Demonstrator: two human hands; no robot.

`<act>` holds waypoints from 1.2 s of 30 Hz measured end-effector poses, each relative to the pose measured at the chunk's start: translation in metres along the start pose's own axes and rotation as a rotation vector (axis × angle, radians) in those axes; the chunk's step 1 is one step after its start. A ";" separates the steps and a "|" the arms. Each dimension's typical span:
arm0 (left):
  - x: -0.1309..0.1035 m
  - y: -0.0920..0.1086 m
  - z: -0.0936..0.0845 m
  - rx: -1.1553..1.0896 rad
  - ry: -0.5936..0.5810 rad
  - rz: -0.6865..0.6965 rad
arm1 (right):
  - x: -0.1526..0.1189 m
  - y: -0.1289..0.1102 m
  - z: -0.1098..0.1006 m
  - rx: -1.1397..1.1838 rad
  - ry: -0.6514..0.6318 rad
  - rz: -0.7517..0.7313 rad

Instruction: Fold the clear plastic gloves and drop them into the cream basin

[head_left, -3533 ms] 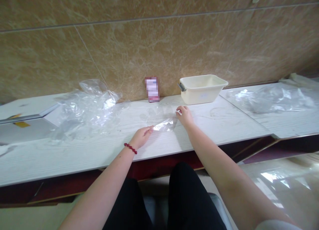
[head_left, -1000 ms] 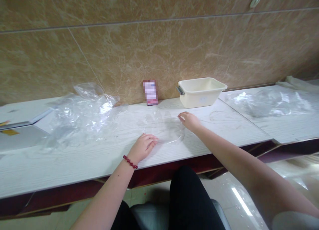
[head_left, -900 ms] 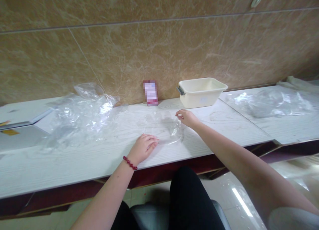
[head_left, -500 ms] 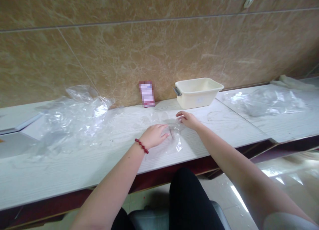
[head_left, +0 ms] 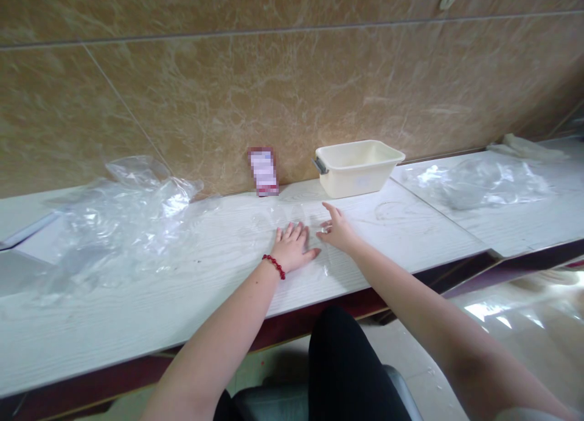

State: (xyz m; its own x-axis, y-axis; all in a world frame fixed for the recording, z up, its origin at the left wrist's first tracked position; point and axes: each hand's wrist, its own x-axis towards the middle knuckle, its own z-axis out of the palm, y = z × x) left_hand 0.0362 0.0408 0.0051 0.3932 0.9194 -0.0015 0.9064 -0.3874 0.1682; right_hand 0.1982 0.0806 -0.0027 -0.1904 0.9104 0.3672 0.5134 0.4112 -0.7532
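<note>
On a white tabletop (head_left: 219, 293) set along a marbled wall (head_left: 228, 104), a person's left hand (head_left: 294, 249) is lying spread, palm down, on one clear plastic film (head_left: 321, 261), just in from the front edge at six o'clock. The right hand (head_left: 338, 231) is hovering or resting at the film's three o'clock side, index finger reaching out and thumb set apart from it; whether the lower fingertips are pinching film, one cannot tell. One red bead bracelet (head_left: 274, 266) is circling the left wrist.

Seen from the film, one cream bin (head_left: 358, 180) with a grey handle (head_left: 320, 165) is standing at one to two o'clock near the wall, and one pixel-blurred card-like item (head_left: 263, 173) is leaning at eleven. Two heaps of clear plastic are flanking the hands: a larger heap (head_left: 132, 226) at nine o'clock, overlapping one white box (head_left: 22, 263) cut by the view's edge, and a flatter heap (head_left: 488, 184) at two to three, one pale cloth (head_left: 524, 147) lying behind it. Bare tabletop is opening between the right hand and the flatter heap, crossed by one seam, while a narrower strip is separating film from larger heap.
</note>
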 end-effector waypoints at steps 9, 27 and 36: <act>0.012 -0.008 -0.007 -0.506 0.358 -0.135 | -0.005 -0.016 0.001 -0.050 -0.172 -0.375; 0.008 -0.011 -0.009 -0.828 0.186 -0.303 | -0.012 -0.021 -0.001 0.021 -0.361 -0.513; 0.001 -0.010 -0.017 -0.759 0.187 -0.327 | 0.000 -0.008 -0.015 -0.291 -0.204 -0.391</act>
State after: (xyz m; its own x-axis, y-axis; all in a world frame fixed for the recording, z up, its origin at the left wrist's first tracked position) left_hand 0.0247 0.0471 0.0198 0.0367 0.9992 -0.0132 0.5945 -0.0112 0.8040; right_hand 0.2063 0.0763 0.0113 -0.5582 0.6936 0.4553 0.5767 0.7189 -0.3882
